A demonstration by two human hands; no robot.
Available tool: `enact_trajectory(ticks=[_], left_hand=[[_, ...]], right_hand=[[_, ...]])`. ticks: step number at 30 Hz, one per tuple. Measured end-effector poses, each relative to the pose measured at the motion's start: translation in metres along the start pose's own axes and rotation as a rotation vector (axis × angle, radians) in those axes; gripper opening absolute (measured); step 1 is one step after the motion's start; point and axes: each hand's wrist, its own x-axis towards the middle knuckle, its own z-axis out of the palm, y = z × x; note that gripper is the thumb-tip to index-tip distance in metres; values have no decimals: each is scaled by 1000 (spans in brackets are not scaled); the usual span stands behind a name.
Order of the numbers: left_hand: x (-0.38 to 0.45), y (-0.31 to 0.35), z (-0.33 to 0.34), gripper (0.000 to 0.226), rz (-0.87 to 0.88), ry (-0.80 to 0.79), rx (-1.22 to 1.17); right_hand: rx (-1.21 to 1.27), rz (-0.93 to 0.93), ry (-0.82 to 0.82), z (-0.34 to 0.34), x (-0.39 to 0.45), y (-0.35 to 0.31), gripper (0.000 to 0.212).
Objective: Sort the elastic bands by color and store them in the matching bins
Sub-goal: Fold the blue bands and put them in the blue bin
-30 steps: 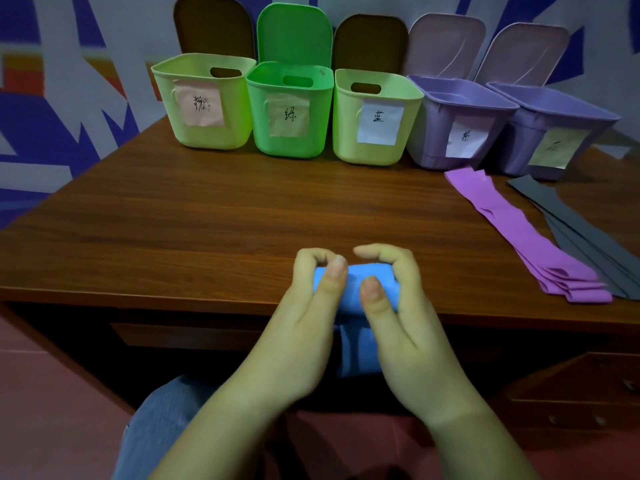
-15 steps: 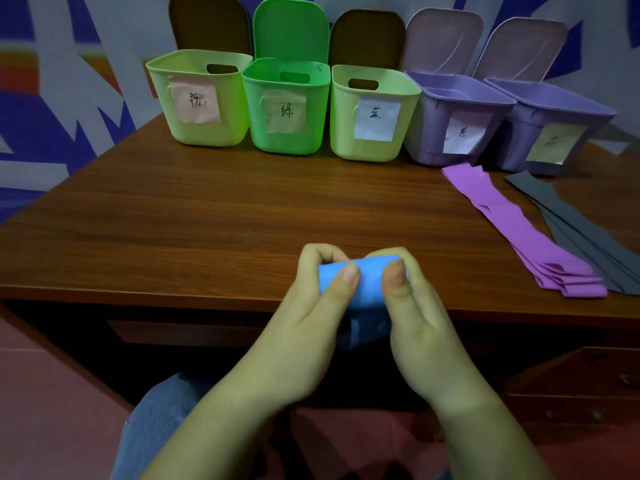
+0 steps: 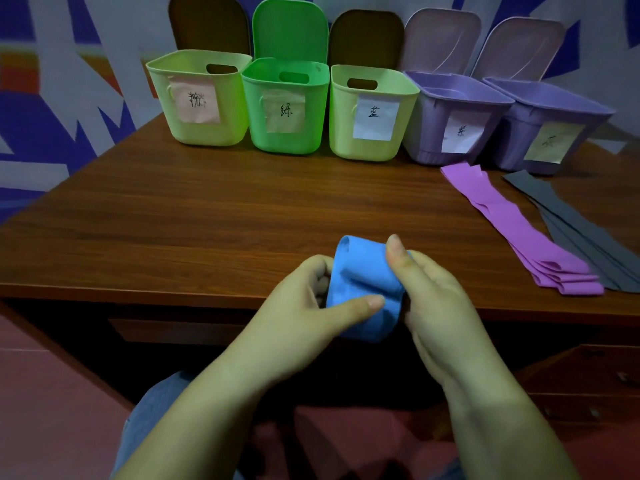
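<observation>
Both hands hold a blue elastic band point(image 3: 360, 289), which is rolled into a soft, thick bundle with smooth matte folds. The left hand point(image 3: 304, 306) grips it from the left side, the thumb pressed across the lower front of the roll. The right hand point(image 3: 433, 296) grips it from the right, its thumb lying on the top edge. The bundle is just above the near edge of the worktop point(image 3: 207, 220), a dark brown board with a wood grain.

At the far side of the worktop five plastic bins stand in a row, close to each other, each with a paper label and an opened lid: a pale yellow-green bin point(image 3: 201, 102), a bright green bin point(image 3: 287, 109), a second pale yellow-green bin point(image 3: 370, 116), a purple bin point(image 3: 450, 119) and another purple bin point(image 3: 540, 129). All have rounded corners.

On the right part of the worktop lie flat purple bands point(image 3: 519, 230), stacked as long strips with wavy edges. Just beside them, further right, lie grey bands point(image 3: 588, 237), also flat and long.
</observation>
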Motion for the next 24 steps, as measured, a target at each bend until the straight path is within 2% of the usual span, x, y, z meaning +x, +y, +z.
enact_trajectory(ticks=[2,4,6,9,13,14,16,18,20,22,24], left_hand=[[2,-2,0,56,39,6,3],[7,2,-2,56,64,31,-63],[12,9,-5,53,118,-4,-37],[19,21,-7,35,157,-59,34],[34,24,-5,28,108,33,-38],[40,23,-7,21,65,51,-82],[53,20,-10,13,-31,60,-193],[65,18,-14,11,-97,55,-259],[77,15,-16,12,-133,68,-289],[85,11,-18,13,-153,93,-288],[91,7,-19,14,-170,107,-266]], right_hand=[[12,29,9,-4,4,2,68],[-22,46,3,-4,5,-4,80],[-91,79,-24,-8,7,-9,79],[-99,101,-26,-9,11,-13,72],[60,124,-29,-8,17,-8,81],[74,155,-53,-8,16,-6,77],[27,170,-38,-10,14,1,57],[-81,123,25,-12,15,11,31],[-286,54,132,-15,16,18,18],[-508,-60,235,-20,18,23,19],[-733,-189,286,-22,17,27,32]])
